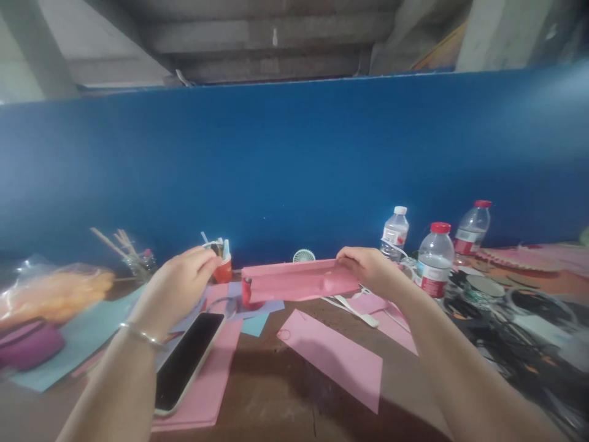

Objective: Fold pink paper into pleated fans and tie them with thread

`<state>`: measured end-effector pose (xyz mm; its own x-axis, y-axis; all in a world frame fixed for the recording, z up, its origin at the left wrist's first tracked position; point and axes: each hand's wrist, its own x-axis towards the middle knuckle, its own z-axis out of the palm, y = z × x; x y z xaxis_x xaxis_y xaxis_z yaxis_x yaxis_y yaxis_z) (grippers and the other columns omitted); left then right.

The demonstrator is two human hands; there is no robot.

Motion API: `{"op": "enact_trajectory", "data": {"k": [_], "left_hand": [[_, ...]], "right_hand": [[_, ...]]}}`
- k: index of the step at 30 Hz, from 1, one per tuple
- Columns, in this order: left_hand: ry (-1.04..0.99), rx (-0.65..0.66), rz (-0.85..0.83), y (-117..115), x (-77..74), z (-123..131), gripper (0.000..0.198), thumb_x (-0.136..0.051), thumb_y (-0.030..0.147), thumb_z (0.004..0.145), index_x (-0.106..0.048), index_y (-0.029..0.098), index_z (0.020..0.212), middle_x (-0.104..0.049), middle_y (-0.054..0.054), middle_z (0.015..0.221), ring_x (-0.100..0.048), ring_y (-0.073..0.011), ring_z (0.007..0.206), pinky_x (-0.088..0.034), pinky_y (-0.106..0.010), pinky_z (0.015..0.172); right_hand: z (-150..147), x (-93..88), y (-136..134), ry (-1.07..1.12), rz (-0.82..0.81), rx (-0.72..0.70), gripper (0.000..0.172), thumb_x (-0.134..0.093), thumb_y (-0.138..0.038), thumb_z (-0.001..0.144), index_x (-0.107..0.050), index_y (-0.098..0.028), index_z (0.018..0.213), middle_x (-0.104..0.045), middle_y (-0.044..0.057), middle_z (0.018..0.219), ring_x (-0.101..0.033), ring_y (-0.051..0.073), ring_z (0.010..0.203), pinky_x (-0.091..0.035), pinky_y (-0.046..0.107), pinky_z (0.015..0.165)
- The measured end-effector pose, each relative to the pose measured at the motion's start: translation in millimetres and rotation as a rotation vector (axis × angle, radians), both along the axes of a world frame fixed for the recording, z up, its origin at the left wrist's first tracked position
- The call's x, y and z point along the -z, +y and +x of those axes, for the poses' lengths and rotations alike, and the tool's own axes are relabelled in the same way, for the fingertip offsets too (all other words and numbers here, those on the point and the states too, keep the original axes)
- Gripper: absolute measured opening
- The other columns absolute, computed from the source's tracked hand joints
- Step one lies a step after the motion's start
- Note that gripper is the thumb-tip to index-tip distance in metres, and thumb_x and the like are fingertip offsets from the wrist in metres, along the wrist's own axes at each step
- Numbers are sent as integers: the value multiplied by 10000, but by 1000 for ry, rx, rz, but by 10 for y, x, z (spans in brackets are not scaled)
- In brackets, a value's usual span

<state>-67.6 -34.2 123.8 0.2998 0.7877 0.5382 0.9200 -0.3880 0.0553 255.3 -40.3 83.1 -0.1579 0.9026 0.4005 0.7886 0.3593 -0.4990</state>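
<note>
My right hand is closed on the right end of a folded strip of pink paper, held up above the table. The strip's left end is curled or folded and has a small dark mark. My left hand, a silver bangle on its wrist, is apart from the strip, near a red cup of pens or tools. Its fingers are bent together, and whatever they may hold is hidden. Below the strip lies a flat pink sheet with a small red mark. A phone rests on stacked pink paper by my left forearm.
Bottles with red caps and a white-capped bottle stand at the right, beside tangled cables. A purple pouch and plastic bag lie left. A small fan stands before the blue wall.
</note>
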Motion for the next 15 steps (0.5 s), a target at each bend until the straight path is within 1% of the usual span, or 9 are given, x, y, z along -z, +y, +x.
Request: {"op": "enact_trajectory", "data": {"k": [1,2,4,5,6,8,9,12,15], "left_hand": [[-23,-23,41,-29,0,40,294,-314,317,876,-516,199,699,-543,14,728,-517,-140,671,-372,-253,633],[-34,-16,78,-64,12,107,285,-314,318,880,-527,199,731,-552,9,754,-523,-141,691,-380,-259,660],[-15,71,132,-136,79,300,244,-323,297,884,-542,193,859,-576,-18,877,-535,-159,809,-387,-281,757],[49,137,115,-165,134,408,229,-340,290,881,-536,188,941,-573,-35,967,-527,-174,878,-382,-299,800],[118,174,111,-185,199,511,241,-353,286,878,-516,190,1029,-563,-45,1037,-519,-191,923,-374,-326,826],[243,197,89,-191,342,672,327,-367,278,879,-428,180,1185,-549,-70,1107,-497,-228,992,-363,-372,852],[290,191,76,-179,408,722,359,-373,287,881,-401,158,1215,-550,-88,1108,-494,-244,1000,-361,-387,852],[358,162,6,-123,529,763,280,-337,236,894,-469,139,1122,-586,-97,1010,-539,-244,904,-394,-376,772],[339,157,-84,-97,528,745,239,-300,242,905,-519,163,959,-598,-62,878,-564,-212,774,-405,-331,669]], "right_hand": [[-32,0,-12,1,-9,-4,264,-334,-272,843,-575,-209,759,-596,-6,693,-511,120,568,-351,218,515],[-74,2,-25,-1,-12,-19,265,-339,-267,841,-583,-208,757,-603,-5,695,-518,124,577,-360,222,526],[-169,13,-51,-10,-5,-65,263,-344,-255,839,-593,-207,771,-619,-1,718,-540,134,620,-378,231,560],[-213,22,-61,-14,-1,-93,263,-342,-243,840,-597,-207,787,-629,1,745,-552,139,651,-386,235,579],[-248,32,-68,-16,4,-123,265,-339,-227,842,-601,-207,804,-637,3,777,-563,142,683,-394,239,599],[-286,57,-72,-8,15,-185,275,-330,-195,850,-605,-206,839,-647,9,845,-576,147,754,-406,246,649],[-288,69,-69,5,23,-212,280,-326,-182,856,-604,-203,861,-648,14,871,-580,149,788,-409,250,676],[-262,103,-46,26,37,-250,282,-313,-180,880,-583,-202,960,-640,36,947,-575,156,869,-409,260,724],[-254,118,-24,-86,75,-216,293,-293,-193,899,-541,-218,1052,-625,46,990,-561,163,888,-397,275,727]]}}
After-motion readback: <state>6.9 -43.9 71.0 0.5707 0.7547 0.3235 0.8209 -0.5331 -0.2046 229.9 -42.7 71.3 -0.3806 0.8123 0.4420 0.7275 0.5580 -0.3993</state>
